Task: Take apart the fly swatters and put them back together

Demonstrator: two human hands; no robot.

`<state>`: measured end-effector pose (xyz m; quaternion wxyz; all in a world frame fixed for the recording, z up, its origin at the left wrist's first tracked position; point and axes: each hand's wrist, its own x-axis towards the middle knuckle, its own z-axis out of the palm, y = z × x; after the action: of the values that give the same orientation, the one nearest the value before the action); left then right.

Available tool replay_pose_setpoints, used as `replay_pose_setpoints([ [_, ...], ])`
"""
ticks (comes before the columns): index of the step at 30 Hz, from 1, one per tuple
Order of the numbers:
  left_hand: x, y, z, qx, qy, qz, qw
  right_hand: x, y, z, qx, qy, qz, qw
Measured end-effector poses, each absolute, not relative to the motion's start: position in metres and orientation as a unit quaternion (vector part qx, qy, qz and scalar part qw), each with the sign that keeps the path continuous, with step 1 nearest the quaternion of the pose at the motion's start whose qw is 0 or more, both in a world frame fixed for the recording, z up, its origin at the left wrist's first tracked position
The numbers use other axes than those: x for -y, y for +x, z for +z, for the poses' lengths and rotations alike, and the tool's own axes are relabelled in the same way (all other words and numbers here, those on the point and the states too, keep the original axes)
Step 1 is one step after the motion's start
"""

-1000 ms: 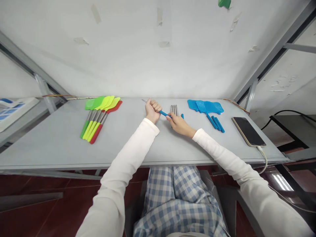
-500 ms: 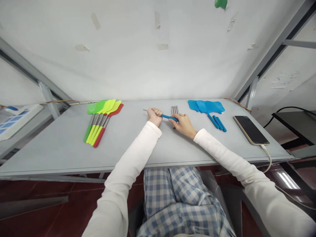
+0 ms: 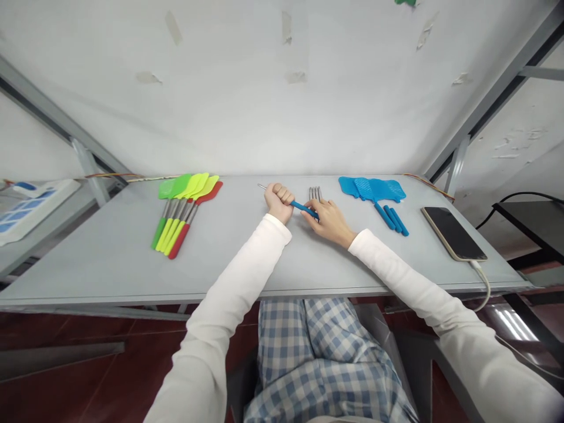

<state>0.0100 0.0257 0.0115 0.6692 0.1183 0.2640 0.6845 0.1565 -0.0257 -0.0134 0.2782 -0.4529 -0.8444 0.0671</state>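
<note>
My left hand [image 3: 279, 202] is closed in a fist around a thin metal rod [image 3: 262, 187], whose bare tip pokes out to the left. A blue spatula handle [image 3: 301, 207] comes out of the fist on the right, slanting down. My right hand [image 3: 328, 220] pinches the far end of that handle between thumb and fingers. Just behind the right hand lie several metal rods [image 3: 315, 192] side by side, partly hidden by it. Further right are overlapping blue spatula heads [image 3: 374, 189] and several blue handles [image 3: 395, 221].
Several green, yellow and red spatulas [image 3: 180, 214] lie fanned out on the left of the grey table [image 3: 238, 258]. A phone [image 3: 453, 233] with a white cable [image 3: 483, 276] rests at the right. A white wall stands behind, with metal frame posts at both sides.
The rod's left tip is raised, so the rod and handle slant more steeply. Both hands keep their grip. The whole view has shifted slightly.
</note>
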Motion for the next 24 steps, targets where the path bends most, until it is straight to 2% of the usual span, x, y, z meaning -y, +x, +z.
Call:
replay_pose_setpoints([
  [7, -0.022, 0.015, 0.016, -0.243, 0.166, 0.661, 0.690, 0.024, 0.156, -0.008, 0.735, -0.413, 0.410, 0.348],
  [11, -0.021, 0.020, 0.015, -0.255, 0.147, 0.693, 0.658, 0.021, 0.157, -0.011, 0.687, -0.411, 0.465, 0.378],
  [14, -0.018, 0.023, 0.017, -0.261, 0.134, 0.708, 0.643, 0.020, 0.158, -0.013, 0.713, -0.441, 0.391, 0.380],
  [17, -0.017, 0.024, 0.019, -0.258, 0.126, 0.717, 0.635, 0.020, 0.158, -0.014, 0.765, -0.492, 0.203, 0.363],
  [20, -0.018, 0.023, 0.018, -0.256, 0.113, 0.718, 0.638, 0.021, 0.158, -0.014, 0.811, -0.493, 0.046, 0.311],
  [24, -0.019, 0.020, 0.018, -0.288, 0.105, 0.708, 0.636, 0.022, 0.158, -0.015, 0.838, -0.499, 0.012, 0.221],
])
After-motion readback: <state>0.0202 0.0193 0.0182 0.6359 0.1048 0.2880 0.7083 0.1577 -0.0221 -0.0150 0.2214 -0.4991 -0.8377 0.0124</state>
